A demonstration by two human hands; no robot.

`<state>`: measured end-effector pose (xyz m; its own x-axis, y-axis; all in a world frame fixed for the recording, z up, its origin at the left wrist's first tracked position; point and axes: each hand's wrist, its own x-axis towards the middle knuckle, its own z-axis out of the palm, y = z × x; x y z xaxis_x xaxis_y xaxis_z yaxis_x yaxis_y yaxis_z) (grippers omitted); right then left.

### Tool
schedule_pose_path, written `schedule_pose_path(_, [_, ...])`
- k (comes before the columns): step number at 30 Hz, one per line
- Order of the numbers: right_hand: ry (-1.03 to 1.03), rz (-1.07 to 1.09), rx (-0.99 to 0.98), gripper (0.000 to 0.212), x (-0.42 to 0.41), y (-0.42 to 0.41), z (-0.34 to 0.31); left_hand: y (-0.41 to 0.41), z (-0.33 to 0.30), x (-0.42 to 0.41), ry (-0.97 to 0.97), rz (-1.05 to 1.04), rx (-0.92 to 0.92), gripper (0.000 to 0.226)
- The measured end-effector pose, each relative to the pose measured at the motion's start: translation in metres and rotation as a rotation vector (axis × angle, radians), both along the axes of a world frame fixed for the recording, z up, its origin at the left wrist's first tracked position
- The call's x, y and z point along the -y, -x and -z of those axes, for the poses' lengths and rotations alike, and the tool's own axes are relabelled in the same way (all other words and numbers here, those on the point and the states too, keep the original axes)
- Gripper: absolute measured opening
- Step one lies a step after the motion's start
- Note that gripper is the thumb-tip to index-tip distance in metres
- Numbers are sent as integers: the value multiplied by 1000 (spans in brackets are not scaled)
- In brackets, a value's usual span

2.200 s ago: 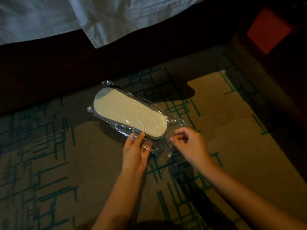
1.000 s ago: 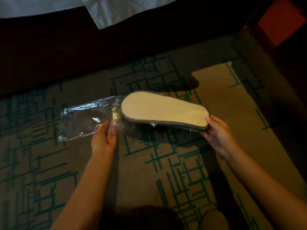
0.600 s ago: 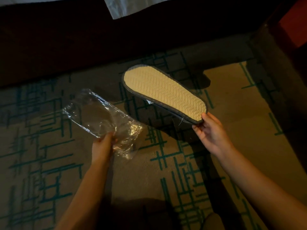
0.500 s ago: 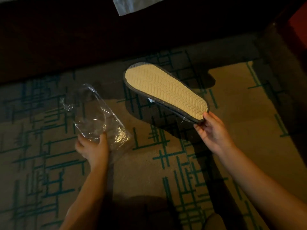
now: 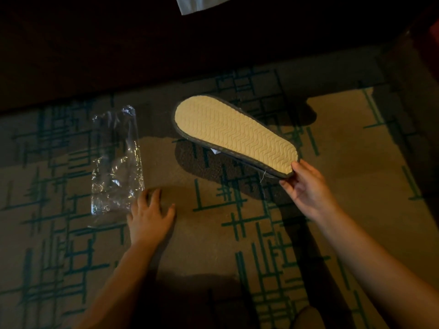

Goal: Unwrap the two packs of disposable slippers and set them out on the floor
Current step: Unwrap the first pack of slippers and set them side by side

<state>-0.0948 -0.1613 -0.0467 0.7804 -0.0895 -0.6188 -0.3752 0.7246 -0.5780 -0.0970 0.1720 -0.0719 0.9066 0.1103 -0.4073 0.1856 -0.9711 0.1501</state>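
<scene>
While the left hand [image 5: 149, 216] lay flat and spread on the carpet [image 5: 213, 245], its grip was wide and held nothing. It sat just beside the empty plastic wrapper [image 5: 116, 162], which lay flat on the floor, likely put down out of the way. A bit farther off, the right hand [image 5: 306, 188] pinched one end of the slippers [image 5: 234, 134], its grip closed on the edge. They hung above the carpet with the bumpy sole facing up, and I could not tell the two apart from here. They probably needed turning over before going on the floor. Farthest away, a white sheet [image 5: 199, 3] hung down in the dark.
</scene>
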Motion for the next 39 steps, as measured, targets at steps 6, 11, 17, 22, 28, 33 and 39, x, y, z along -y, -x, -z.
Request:
schedule_pose_path(6, [31,-95,9,12,8,2,0,-15,-21,-1,-21,83,280,69])
schedule_pose_path(11, [70,-225,34,63,20,6,2,-33,-37,32,144,436,486,83])
schedule_pose_path(17, [42,-290,-59,61,48,3,1,-29,-24,45,277,737,452,61])
schedule_pose_path(22, [-4,-198,-169,57,57,2,-1,-3,-23,56,374,737,434,45])
schedule_pose_path(28, [-112,-67,-202,54,27,12,2,10,-26,88,383,550,319,44])
schedule_pose_path(33, [105,-389,-89,98,-28,36,6,8,-39,117,463,411,289,43])
schedule_pose_path(39, [193,-280,-74,44,-53,36,-4,1,-47,130,672,236,78,53])
